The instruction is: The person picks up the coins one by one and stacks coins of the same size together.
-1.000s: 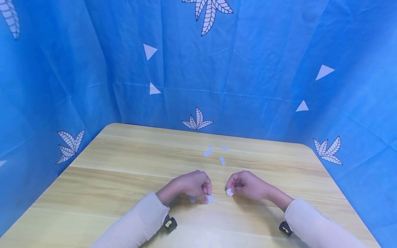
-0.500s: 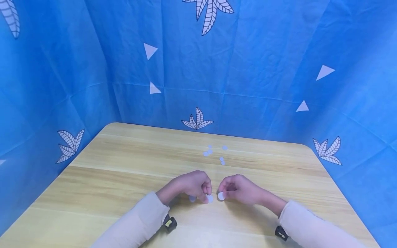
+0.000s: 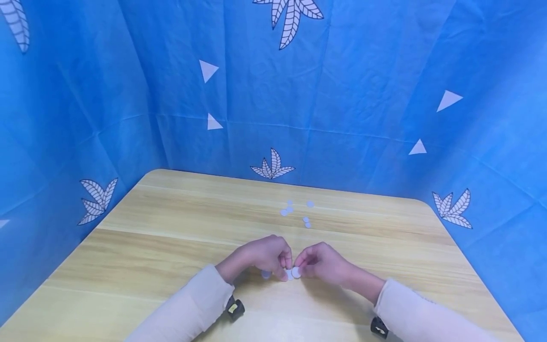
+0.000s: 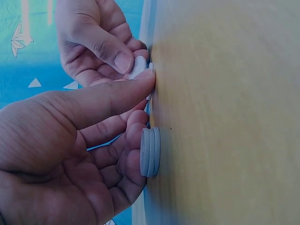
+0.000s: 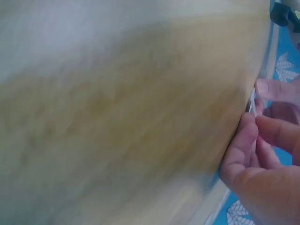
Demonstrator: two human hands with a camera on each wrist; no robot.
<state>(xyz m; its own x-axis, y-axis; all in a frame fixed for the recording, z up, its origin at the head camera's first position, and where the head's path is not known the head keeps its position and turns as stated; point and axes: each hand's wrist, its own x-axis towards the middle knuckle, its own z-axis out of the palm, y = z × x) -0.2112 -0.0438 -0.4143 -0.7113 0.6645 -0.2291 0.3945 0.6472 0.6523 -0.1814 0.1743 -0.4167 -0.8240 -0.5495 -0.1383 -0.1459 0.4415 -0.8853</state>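
On the counter [image 3: 171,213], the left hand [image 3: 270,254] pinches a flat white disc [image 3: 289,276]; the right hand [image 3: 322,261] pinches a tilted disc [image 3: 297,272] just beside it; 3 stacked grey discs [image 4: 150,152] stand by the left hand

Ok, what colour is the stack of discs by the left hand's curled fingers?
Grey; the stack of discs shows best in the left wrist view.
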